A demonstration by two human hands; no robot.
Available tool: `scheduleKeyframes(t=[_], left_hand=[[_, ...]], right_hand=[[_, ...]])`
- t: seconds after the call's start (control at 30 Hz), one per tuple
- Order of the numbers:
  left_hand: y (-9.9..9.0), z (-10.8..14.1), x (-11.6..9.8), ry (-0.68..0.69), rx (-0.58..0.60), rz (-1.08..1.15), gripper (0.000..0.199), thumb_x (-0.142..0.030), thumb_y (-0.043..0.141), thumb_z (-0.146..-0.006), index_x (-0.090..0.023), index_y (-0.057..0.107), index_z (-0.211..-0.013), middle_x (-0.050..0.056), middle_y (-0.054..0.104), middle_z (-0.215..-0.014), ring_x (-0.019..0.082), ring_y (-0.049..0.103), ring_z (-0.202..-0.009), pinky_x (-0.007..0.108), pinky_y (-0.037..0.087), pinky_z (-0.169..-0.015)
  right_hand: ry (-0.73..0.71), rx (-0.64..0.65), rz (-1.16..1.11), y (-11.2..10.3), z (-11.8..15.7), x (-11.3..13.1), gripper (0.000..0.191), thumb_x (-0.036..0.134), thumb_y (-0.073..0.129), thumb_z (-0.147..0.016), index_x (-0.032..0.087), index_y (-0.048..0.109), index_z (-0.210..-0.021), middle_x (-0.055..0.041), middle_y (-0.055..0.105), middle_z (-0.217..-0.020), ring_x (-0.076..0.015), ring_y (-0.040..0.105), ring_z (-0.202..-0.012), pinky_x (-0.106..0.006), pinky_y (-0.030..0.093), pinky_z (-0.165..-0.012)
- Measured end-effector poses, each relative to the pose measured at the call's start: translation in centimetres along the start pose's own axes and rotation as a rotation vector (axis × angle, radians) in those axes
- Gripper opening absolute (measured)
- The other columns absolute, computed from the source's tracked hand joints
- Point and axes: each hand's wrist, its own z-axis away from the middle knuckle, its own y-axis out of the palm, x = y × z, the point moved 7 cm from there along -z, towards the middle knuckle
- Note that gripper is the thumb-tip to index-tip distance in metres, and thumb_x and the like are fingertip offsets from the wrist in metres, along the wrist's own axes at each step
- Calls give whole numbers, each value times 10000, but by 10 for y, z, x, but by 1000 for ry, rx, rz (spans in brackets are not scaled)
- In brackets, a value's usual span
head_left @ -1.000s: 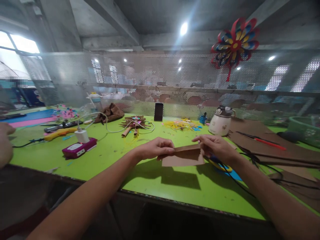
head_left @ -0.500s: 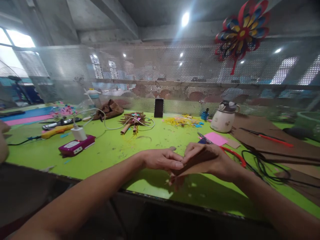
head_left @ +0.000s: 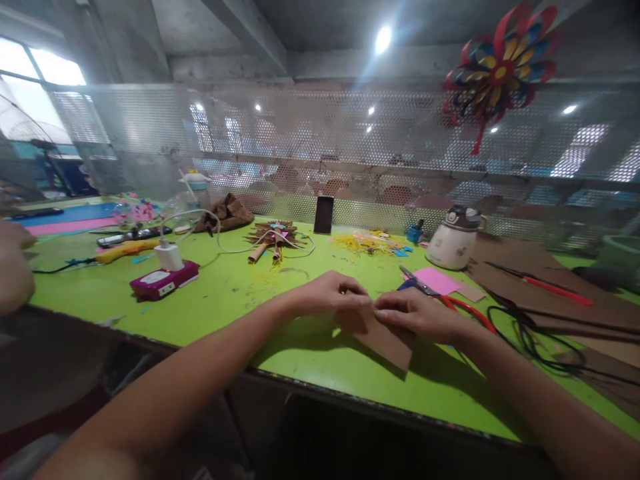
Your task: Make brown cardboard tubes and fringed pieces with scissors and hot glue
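Observation:
Over the front of the green table, both my hands pinch a piece of brown paper. My left hand grips its upper left edge with bent fingers. Close beside it, my right hand is closed on the upper right edge, fingertips nearly meeting the left ones. The paper slants down toward me, its lower corner free. Just beyond my right hand lie scissors with red handles, partly hidden, and a pink paper sheet.
To the left are a purple power strip with a white plug and a yellow glue gun. Behind stand an upright phone, yellow scraps and a white jug. Black cable and brown sheets lie right. Another person's arm shows far left.
The brown paper has turned from a folded, raised position in my right hand to a flatter slant facing me. Both hands now hold its top edge. The view has shifted slightly.

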Motion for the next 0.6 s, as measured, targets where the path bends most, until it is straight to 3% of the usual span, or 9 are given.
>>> scheduleKeyframes(t=[0.1,0.2,0.33,0.6], left_hand=[[10,0,-1,54,33,-256,250,-320,600,-788,-143,708,-928,53,686,-849,158,576,-761,241,406,-671],[15,-1,4,48,41,-370,257,-318,553,-814,-147,717,-915,49,681,-799,145,556,-700,235,378,-616],[13,-6,16,3,19,-397,259,-318,579,-786,-140,717,-914,46,662,-762,140,530,-674,239,351,-593],[15,-8,34,-79,57,-244,220,-321,616,-762,-130,691,-684,-13,519,-491,99,417,-532,236,321,-562]], right_hand=[[9,-67,164,3,-5,0,257,340,493,-881,145,661,-876,-51,668,-798,-166,572,-710,-261,420,-608],[-3,-130,228,6,-8,1,238,325,500,-876,150,662,-885,-64,684,-822,-180,595,-730,-278,430,-632],[-67,-202,284,5,-12,0,181,285,540,-853,152,663,-845,-76,662,-825,-189,596,-760,-287,441,-663],[-114,-158,319,8,-18,-8,152,234,553,-845,164,686,-866,-62,638,-802,-173,583,-731,-278,441,-657]])
